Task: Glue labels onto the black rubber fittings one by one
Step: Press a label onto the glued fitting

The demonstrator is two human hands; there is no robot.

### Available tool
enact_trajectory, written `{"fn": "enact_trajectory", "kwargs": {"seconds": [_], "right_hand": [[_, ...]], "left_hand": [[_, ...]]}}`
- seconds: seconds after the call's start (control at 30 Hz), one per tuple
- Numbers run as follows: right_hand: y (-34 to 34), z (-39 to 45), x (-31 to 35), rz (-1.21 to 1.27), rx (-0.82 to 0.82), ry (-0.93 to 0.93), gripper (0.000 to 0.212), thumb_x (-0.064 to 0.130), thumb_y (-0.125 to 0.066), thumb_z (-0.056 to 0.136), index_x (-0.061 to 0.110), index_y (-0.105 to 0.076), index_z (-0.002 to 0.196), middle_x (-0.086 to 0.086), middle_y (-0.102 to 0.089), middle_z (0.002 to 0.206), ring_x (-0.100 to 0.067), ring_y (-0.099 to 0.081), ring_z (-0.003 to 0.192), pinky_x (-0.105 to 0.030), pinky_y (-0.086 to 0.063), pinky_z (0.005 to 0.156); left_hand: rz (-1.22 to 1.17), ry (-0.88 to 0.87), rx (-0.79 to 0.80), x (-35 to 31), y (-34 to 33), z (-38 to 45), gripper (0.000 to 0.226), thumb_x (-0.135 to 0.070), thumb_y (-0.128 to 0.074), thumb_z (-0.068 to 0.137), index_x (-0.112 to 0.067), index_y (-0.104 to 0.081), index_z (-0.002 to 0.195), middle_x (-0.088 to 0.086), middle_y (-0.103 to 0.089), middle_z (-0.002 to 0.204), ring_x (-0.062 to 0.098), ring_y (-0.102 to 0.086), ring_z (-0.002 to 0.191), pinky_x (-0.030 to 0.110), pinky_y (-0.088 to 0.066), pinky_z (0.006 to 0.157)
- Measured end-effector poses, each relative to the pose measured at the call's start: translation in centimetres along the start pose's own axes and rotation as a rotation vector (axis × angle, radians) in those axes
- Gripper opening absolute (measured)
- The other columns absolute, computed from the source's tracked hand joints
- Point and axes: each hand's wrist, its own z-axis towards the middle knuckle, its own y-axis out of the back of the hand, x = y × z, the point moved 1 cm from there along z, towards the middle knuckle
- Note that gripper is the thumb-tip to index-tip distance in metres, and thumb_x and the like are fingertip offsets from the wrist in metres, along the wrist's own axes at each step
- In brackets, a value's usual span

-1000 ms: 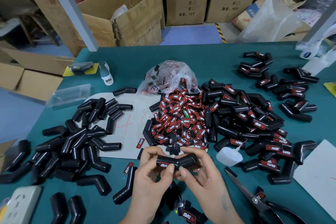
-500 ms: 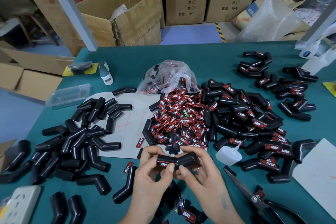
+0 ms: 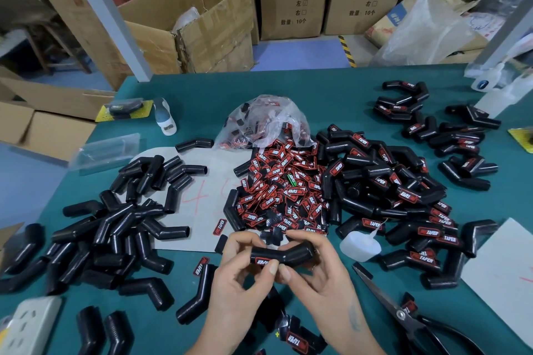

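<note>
Both hands hold one bent black fitting [image 3: 284, 255] just above the table's near edge. The left hand [image 3: 239, 277] curls round its left end, thumb pressing on the red label [image 3: 263, 262] stuck there; the right hand [image 3: 311, 274] curls round the right end, its thumb meeting the left thumb under the bend. Just beyond the hands lies the heap of loose labels [image 3: 277, 190], spilling from a clear bag [image 3: 262, 121]. To the right of the hands stands a small white glue bottle [image 3: 360, 246], and nearer, scissors [image 3: 409, 320]. Labelled fittings [image 3: 403, 196] are piled right of the loose labels; bare fittings [image 3: 115, 228] are piled on the left, partly on a pale sheet [image 3: 202, 199]. All rest on the green table [image 3: 317, 95]. A white power strip [image 3: 28, 323] sits at the near left corner.
</note>
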Motion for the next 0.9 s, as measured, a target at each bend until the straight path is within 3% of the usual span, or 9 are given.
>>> {"fn": "enact_trajectory", "kwargs": {"seconds": [0.3, 0.43, 0.5, 0.7, 0.77, 0.9], "right_hand": [[0.0, 0.0, -0.1, 0.03, -0.009, -0.018, 0.045, 0.037, -0.084, 0.088, 0.029, -0.065, 0.128, -0.009, -0.071, 0.114, -0.024, -0.071, 0.102, -0.042, -0.06, 0.092], [0.1, 0.2, -0.1, 0.065, -0.003, -0.046, 0.051, 0.042, -0.086, 0.085, 0.026, -0.065, 0.129, -0.009, -0.07, 0.112, -0.025, -0.071, 0.097, -0.047, -0.061, 0.092], [0.2, 0.3, -0.2, 0.079, -0.003, -0.058, 0.052, 0.04, -0.087, 0.084, 0.025, -0.066, 0.128, -0.009, -0.07, 0.111, -0.026, -0.071, 0.098, -0.05, -0.061, 0.092], [0.4, 0.4, -0.3, 0.08, -0.007, -0.077, 0.042, 0.024, -0.081, 0.086, 0.028, -0.067, 0.125, -0.006, -0.069, 0.108, -0.024, -0.071, 0.099, -0.045, -0.061, 0.09], [0.3, 0.3, -0.2, 0.089, -0.006, -0.08, 0.041, 0.024, -0.081, 0.085, 0.028, -0.068, 0.123, -0.005, -0.07, 0.107, -0.024, -0.071, 0.096, -0.041, -0.061, 0.088], [0.2, 0.3, -0.1, 0.113, -0.007, -0.095, 0.039, 0.025, -0.081, 0.083, 0.029, -0.07, 0.12, -0.006, -0.07, 0.107, -0.023, -0.07, 0.096, -0.038, -0.061, 0.086]], "left_hand": [[-0.006, -0.044, 0.024, -0.2, -0.2, 0.0, 0.016, -0.028, -0.067, 0.092, -0.025, -0.081, 0.084, -0.008, -0.055, 0.108, 0.013, -0.063, 0.099, 0.023, -0.057, 0.08], [-0.007, 0.018, 0.065, -0.2, 0.1, 0.1, 0.021, -0.032, -0.068, 0.091, -0.017, -0.082, 0.09, -0.005, -0.054, 0.11, 0.027, -0.063, 0.098, 0.044, -0.06, 0.081], [0.034, 0.016, 0.104, -0.4, 0.3, 0.2, 0.018, -0.032, -0.069, 0.089, -0.019, -0.082, 0.091, -0.007, -0.054, 0.109, 0.024, -0.062, 0.099, 0.052, -0.059, 0.084], [0.087, 0.022, 0.151, -1.4, 0.4, 0.5, 0.007, -0.034, -0.073, 0.082, -0.033, -0.079, 0.086, -0.016, -0.055, 0.104, 0.015, -0.061, 0.096, 0.042, -0.055, 0.084], [0.105, 0.016, 0.155, -1.5, 0.4, 0.7, 0.006, -0.032, -0.074, 0.083, -0.029, -0.079, 0.085, -0.016, -0.055, 0.102, 0.017, -0.06, 0.094, 0.037, -0.054, 0.082], [0.15, 0.021, 0.17, -1.4, 0.6, 0.7, 0.006, -0.013, -0.074, 0.086, -0.016, -0.079, 0.084, -0.012, -0.055, 0.1, 0.024, -0.06, 0.09, 0.044, -0.051, 0.081]]}}
